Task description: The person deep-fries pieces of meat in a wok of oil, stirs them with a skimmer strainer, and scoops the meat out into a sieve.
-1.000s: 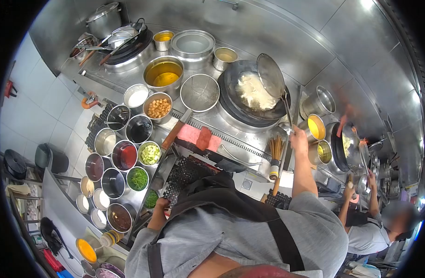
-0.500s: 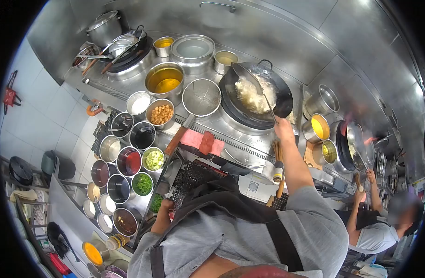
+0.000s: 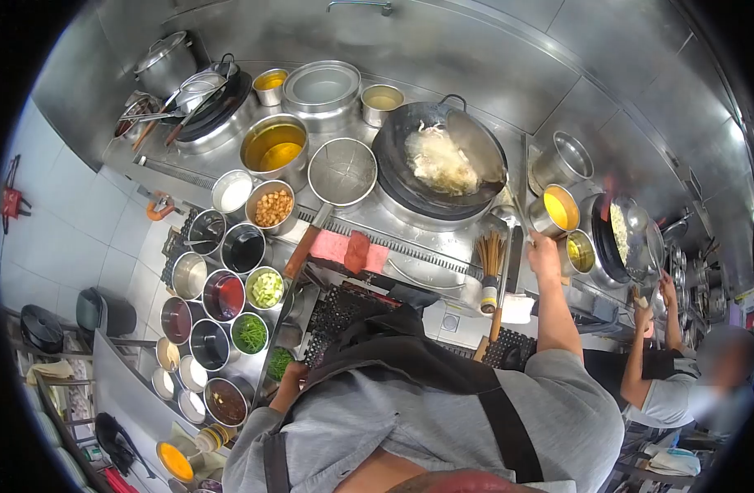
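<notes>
My right hand [image 3: 544, 256] is closed round the long handle of a wok ladle [image 3: 518, 207], to the right of the black wok [image 3: 397, 160]. The ladle's head is smeared by motion at the wok's right side. Pale, steaming food [image 3: 443, 162] lies in the wok. Low on the left, my left hand [image 3: 293, 375] is curled beside a tub of chopped green herbs [image 3: 278, 363] and my dark apron; whatever is in its fingers is hidden.
A wire strainer [image 3: 342, 172] with a wooden handle rests left of the wok. Several steel tubs of ingredients, such as diced greens [image 3: 267, 287], crowd the left. A bamboo brush [image 3: 489, 263] stands at the front. A co-worker [image 3: 673, 370] works at another wok on the right.
My right hand has moved right and down with the ladle, from over the wok to beyond its right side. The camera view has shifted slightly; my left hand stays low on the left.
</notes>
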Motion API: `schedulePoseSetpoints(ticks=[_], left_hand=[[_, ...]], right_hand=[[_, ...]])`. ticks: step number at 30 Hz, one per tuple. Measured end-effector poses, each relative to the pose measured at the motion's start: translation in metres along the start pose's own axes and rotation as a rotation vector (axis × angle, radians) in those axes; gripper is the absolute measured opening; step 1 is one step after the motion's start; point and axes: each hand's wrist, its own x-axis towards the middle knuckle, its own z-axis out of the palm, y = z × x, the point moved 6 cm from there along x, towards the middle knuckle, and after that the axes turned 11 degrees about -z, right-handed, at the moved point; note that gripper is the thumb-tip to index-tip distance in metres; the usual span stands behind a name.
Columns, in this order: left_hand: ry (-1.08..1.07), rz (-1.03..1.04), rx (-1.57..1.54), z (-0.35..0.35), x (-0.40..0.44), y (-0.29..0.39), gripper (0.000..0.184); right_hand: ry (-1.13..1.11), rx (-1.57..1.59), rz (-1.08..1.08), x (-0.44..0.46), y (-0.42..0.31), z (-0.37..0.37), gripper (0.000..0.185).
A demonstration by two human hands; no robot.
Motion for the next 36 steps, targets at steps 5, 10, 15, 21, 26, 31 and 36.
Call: schedulePoseSetpoints(ticks=[5,10,15,21,26,31,36], left_hand=[[0.112,0.292,0.353,-0.02,-0.014,0.04,0.007],[0.293,0.405,0.22,-0.034,-0.032,0.073,0.018],[-0.065,0.406,-0.15,-0.014,-0.059,0.058,0.015],[0.159,-0.023,0.051,0.018,-0.041,-0.012,0.019],[0.123,-0.096,-0.056,0.027,-0.035,-0.04,0.02],[0.125,-0.059,0.001,0.021,-0.027,-0.026,0.02],[0.186,0.13,0.12,-0.003,-0.052,0.035,0.018]], right_hand=[[0.109,-0.068,-0.016,0.026,-0.002,0.001,0.034],[0.028,0.122,0.128,0.043,-0.016,0.07,0.035],[0.049,-0.044,0.051,0.065,-0.033,0.052,0.038],[0.052,-0.23,0.055,0.088,-0.046,0.055,0.04],[-0.073,-0.222,-0.003,0.085,-0.043,0.105,0.044],[-0.03,-0.184,-0.114,0.062,-0.037,0.108,0.045],[-0.011,-0.144,-0.095,0.041,-0.024,0.075,0.048]])
